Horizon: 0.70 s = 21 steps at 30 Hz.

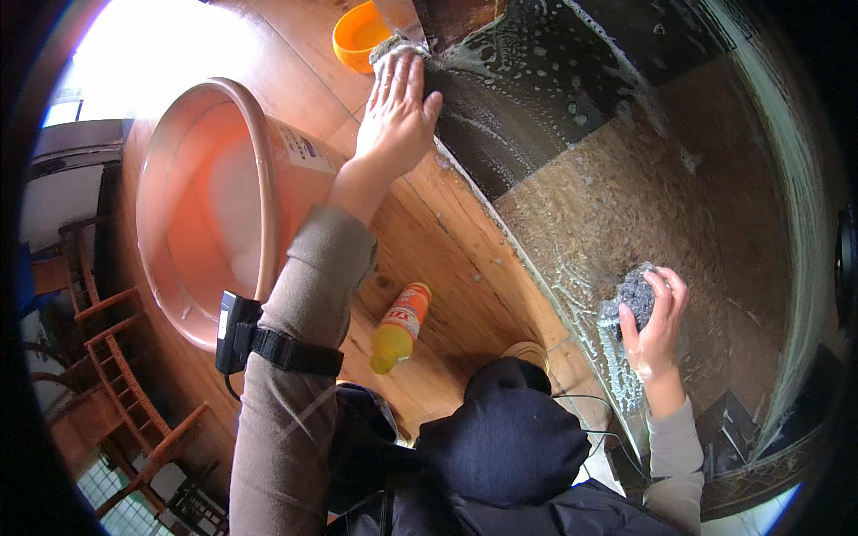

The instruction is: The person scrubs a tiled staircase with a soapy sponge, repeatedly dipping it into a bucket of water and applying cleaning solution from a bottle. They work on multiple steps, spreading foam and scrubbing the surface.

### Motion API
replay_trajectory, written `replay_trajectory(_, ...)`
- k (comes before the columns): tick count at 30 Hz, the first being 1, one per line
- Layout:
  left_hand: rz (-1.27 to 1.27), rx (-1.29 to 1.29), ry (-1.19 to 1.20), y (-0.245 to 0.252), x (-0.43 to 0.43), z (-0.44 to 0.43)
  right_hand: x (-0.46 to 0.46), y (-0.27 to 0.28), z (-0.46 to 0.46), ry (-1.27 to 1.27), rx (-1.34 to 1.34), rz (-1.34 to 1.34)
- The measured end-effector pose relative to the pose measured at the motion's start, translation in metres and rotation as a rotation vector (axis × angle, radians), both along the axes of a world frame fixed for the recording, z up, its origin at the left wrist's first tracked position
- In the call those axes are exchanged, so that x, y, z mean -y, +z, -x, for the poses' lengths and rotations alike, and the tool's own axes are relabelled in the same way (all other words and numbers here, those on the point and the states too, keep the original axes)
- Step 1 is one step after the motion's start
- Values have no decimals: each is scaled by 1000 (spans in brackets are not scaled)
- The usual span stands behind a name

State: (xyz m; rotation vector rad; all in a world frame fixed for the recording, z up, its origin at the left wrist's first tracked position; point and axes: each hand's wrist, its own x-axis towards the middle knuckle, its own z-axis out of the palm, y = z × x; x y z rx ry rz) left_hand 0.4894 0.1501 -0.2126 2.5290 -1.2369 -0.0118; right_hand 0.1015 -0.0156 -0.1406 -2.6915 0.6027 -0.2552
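Note:
My left hand (399, 120) reaches far forward, fingers straight and pressed over a foamy greyish cloth or pad (397, 50) at the corner edge of a tiled surface. The fingers hide part of that pad. Over to the right, my right hand (660, 318) grips a grey steel wool scrubber (633, 295) against a brown stone-look tile (603, 194). Suds (617, 368) streak the tile below the scrubber. More foam and droplets cover the dark tile (529, 100) near my left hand.
A large pink plastic tub (265, 167) stands left of my left forearm. Behind the pad is an orange bowl (355, 37). A yellow bottle with a red label (402, 328) lies on the wood-look floor (462, 268). Wooden chairs (127, 382) are at far left. Thin cables (603, 432) run beside my knee.

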Motion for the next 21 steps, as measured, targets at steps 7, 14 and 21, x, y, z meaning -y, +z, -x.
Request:
replay_trajectory(7,59,-45,222,-6,9,-16,-31,13,9,-19,-163,130)
replay_trajectory(14,105,-31,190,-10,7,-14,1,-49,-141,249,64,218)
replay_trajectory(21,35,-109,134,8,-7,-18,-12,-18,-302,280,315,350)
